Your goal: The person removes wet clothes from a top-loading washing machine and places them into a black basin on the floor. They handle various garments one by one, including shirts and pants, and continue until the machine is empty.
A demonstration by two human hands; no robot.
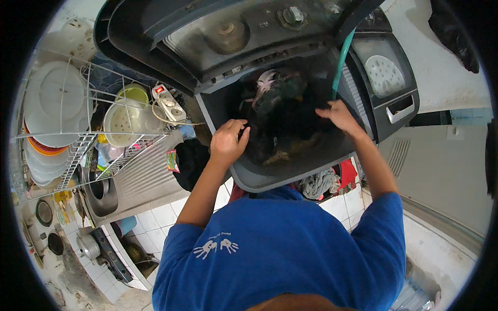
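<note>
In front of me stands a dark twin-tub washing machine point(249, 184) with its wash lid point(151, 46) raised. Dark clothes point(290, 112) and a pink strip of fabric point(264, 85) lie in the tub. My left hand point(230, 142) is at the tub's left rim, fingers bent and thumb apart, holding nothing that I can see. Over the tub's right side is my right hand point(337, 116), slightly blurred, its fingers apart and nothing visible in them. A green hose point(342, 60) runs down into the tub just behind the right hand.
A wire dish rack point(97, 138) with plates and bowls stands left, above a steel sink point(105, 200). A power strip point(169, 103) and black cloth point(191, 163) lie beside the machine. The closed spin-side lid point(383, 70) is at right. Below the tub, clothes point(321, 184) fill a container.
</note>
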